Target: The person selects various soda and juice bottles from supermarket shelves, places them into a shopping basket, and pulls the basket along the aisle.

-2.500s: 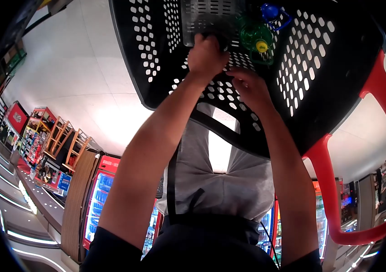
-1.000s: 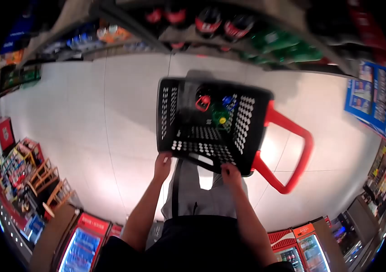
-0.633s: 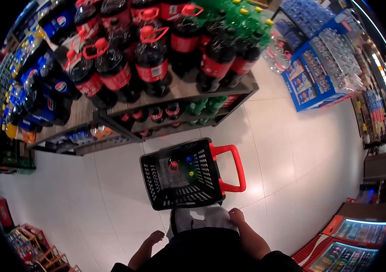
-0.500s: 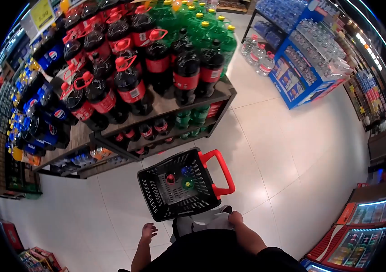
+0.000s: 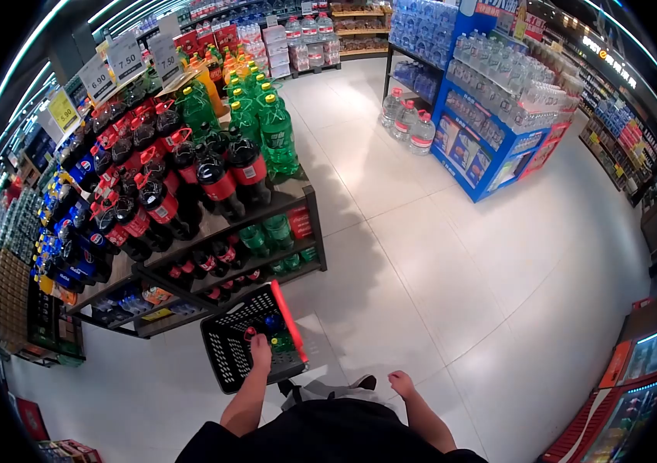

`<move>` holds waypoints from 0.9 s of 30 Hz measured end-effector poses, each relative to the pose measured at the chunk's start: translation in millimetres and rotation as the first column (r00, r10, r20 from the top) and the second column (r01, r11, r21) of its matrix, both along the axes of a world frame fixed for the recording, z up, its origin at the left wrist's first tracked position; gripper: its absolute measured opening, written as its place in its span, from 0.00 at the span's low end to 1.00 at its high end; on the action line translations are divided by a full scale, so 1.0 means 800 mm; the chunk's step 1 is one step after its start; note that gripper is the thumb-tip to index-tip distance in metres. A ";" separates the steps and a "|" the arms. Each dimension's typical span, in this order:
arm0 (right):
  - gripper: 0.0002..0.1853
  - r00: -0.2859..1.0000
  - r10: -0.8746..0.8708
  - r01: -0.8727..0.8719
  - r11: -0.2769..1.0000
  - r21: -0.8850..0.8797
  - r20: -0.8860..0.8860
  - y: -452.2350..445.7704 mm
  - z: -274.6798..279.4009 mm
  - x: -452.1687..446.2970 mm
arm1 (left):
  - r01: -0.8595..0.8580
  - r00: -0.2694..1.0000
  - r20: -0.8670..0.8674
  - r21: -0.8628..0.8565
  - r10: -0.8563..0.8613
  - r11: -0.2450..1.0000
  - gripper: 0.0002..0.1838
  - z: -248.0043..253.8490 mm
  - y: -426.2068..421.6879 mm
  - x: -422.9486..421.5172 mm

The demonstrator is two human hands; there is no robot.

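Observation:
A black shopping basket (image 5: 228,370) with a red handle (image 5: 288,320) is on the floor at my front left. Inside it are a green bottle (image 5: 286,342), a blue-topped bottle (image 5: 273,322) and a red-capped bottle (image 5: 251,332). Over the basket reaches my left hand (image 5: 260,351), right by the red cap. Its fingers are partly hidden, so I cannot tell whether it touches the bottle. On the other side of my body, my right hand (image 5: 401,383) hangs with fingers curled in and nothing visible in them.
A wooden display shelf (image 5: 315,228) stands just beyond the basket, stacked with cola bottles (image 5: 160,208) and green soda bottles (image 5: 275,131). Ahead right is a blue water display (image 5: 459,150) with large water jugs (image 5: 421,133) beside it. Drink coolers (image 5: 629,417) line the lower right.
My view has tilted up and turned right. The basket now appears farther left, its handle seen closer to edge-on. My left hand has moved from beside the basket to over it.

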State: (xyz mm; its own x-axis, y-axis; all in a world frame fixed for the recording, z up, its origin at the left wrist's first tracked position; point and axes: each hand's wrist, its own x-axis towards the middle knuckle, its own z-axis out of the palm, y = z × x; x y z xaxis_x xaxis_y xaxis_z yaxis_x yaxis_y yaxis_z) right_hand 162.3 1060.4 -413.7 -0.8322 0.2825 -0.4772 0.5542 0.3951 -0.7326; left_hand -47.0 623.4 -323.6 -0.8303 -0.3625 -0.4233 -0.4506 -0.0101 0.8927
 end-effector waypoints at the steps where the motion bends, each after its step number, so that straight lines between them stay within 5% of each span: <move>1: 0.12 0.982 -0.168 0.167 0.986 0.017 0.082 0.055 -0.008 0.031 | 0.009 0.997 -0.074 -0.031 -0.011 0.999 0.15 0.000 0.020 -0.038; 3: 0.11 0.814 -0.498 0.547 0.830 -0.108 0.300 0.135 0.058 0.090 | -0.085 0.994 -0.078 -0.026 0.082 0.996 0.16 0.059 0.083 -0.091; 5: 0.11 0.747 -0.561 0.592 0.805 0.025 0.358 0.206 0.065 0.173 | 0.084 0.966 -0.236 -0.105 -0.107 0.991 0.18 0.036 0.105 -0.135; 7: 0.09 0.638 -0.661 0.681 0.724 0.111 0.396 0.248 0.047 0.266 | 0.073 0.988 -0.125 -0.134 -0.090 0.988 0.21 0.059 0.139 -0.130; 9: 0.07 0.493 -0.754 0.775 0.607 0.175 0.433 0.250 0.046 0.330 | 0.000 0.996 -0.071 -0.599 -0.053 0.801 0.24 0.046 0.138 -0.131; 11: 0.07 0.321 -0.817 0.899 0.422 0.117 0.479 0.229 0.005 0.384 | -0.001 0.997 -0.065 -0.610 -0.049 0.792 0.25 0.062 0.144 -0.125; 12: 0.07 0.279 -0.781 0.927 0.371 0.056 0.558 0.208 -0.012 0.399 | 0.030 0.999 -0.003 -0.481 -0.036 0.876 0.25 0.089 0.150 -0.119; 13: 0.08 0.290 -0.748 0.925 0.380 0.027 0.597 0.180 -0.005 0.391 | 0.047 0.998 0.062 -0.339 -0.028 0.940 0.26 0.104 0.154 -0.119; 15: 0.11 0.386 -0.658 0.889 0.453 -0.069 0.646 0.121 0.010 0.345 | -0.029 0.995 -0.098 -0.416 -0.013 0.909 0.25 0.021 0.126 -0.135; 17: 0.13 0.505 -0.576 0.821 0.551 -0.150 0.643 0.089 0.019 0.282 | -0.003 0.999 0.035 -0.284 0.014 0.959 0.23 0.062 0.142 -0.127; 21: 0.18 0.717 -0.383 0.604 0.759 -0.243 0.583 0.083 0.040 0.140 | 0.074 0.992 0.124 -0.411 -0.025 0.909 0.22 0.045 0.126 -0.126; 27: 0.25 0.828 -0.144 0.298 0.931 -0.209 0.541 0.181 0.077 -0.059 | 0.090 0.975 0.220 -0.444 0.011 0.891 0.22 0.108 0.146 -0.132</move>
State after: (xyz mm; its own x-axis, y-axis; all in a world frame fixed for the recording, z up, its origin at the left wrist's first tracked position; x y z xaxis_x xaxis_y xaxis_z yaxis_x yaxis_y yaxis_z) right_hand 115.3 1204.9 -352.3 -0.3789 0.2231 -0.8981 0.9243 0.0431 -0.3792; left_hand -152.9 740.0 -237.1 -0.7575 -0.5243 -0.3889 -0.6198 0.3906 0.6807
